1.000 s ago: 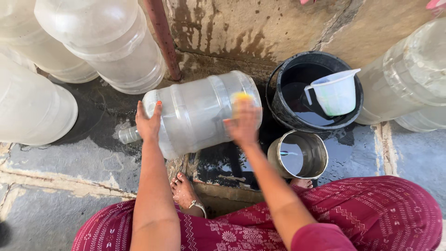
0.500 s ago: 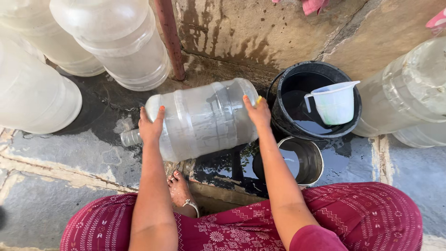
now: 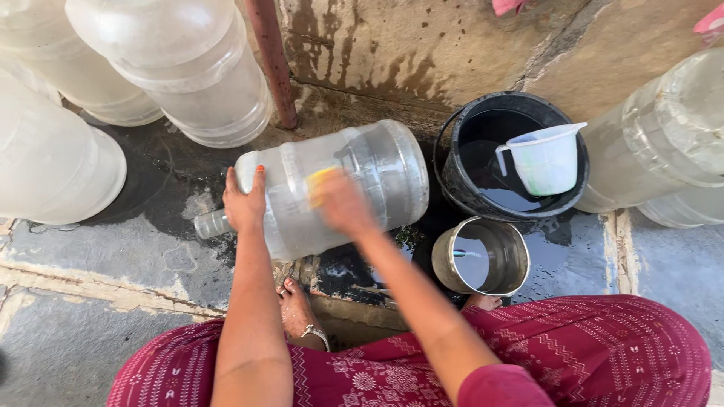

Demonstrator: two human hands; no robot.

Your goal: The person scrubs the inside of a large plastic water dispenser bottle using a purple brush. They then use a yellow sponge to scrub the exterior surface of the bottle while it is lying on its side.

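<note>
A large clear plastic water jug (image 3: 377,177) lies on its side on the wet ground, its neck pointing left. My left hand (image 3: 245,202) is pressed on the jug's shoulder near the neck, steadying it. My right hand (image 3: 339,202) is blurred with motion on the middle of the jug's body. It grips a small yellow scrub pad (image 3: 320,178) against the plastic.
A black bucket (image 3: 460,185) of water with a white plastic mug (image 3: 547,160) in it stands right of the jug. A steel pot (image 3: 483,258) sits in front of it. Several more clear jugs stand at the left (image 3: 188,68) and right (image 3: 664,143). A rusty pipe (image 3: 268,60) runs up the stained wall.
My right hand has slid from the jug's base end leftward to the middle of its body with the yellow pad. The left hand has stayed on the shoulder.
</note>
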